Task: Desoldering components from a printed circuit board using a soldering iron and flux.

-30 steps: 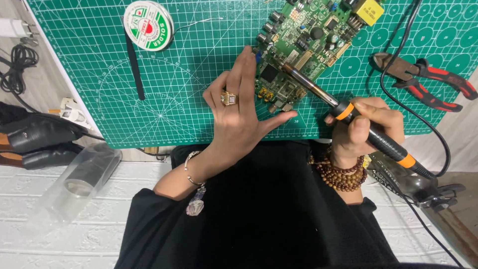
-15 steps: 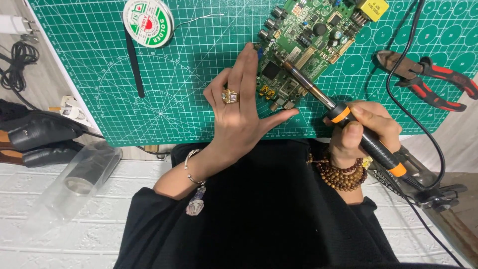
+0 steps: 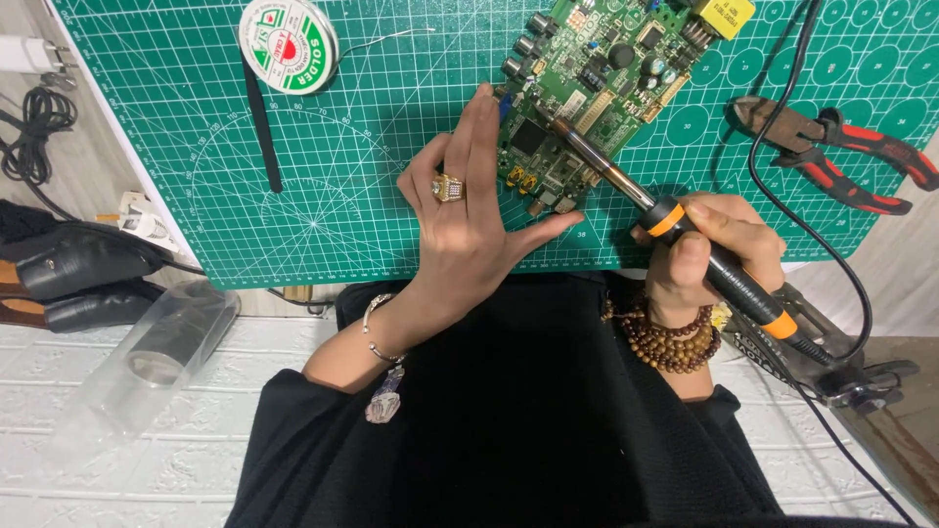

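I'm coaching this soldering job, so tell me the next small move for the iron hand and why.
Probably hold the soldering iron steady a moment. Its tip already rests on the circuit board, gripped in the right hand, while the left hand lies flat at the board's edge. The solder spool sits apart on the green mat, its wire untouched.

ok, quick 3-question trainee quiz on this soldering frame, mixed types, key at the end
1. True or false: the right hand holds the black soldering iron with orange bands with its tip over the green circuit board.
2. What does the left hand rest on? A) round green-and-white solder spool B) the board's edge and the green cutting mat C) red-handled pliers
3. Fill in: the pliers lie to the ___ of the board.

Key: 1 true; 2 B; 3 right
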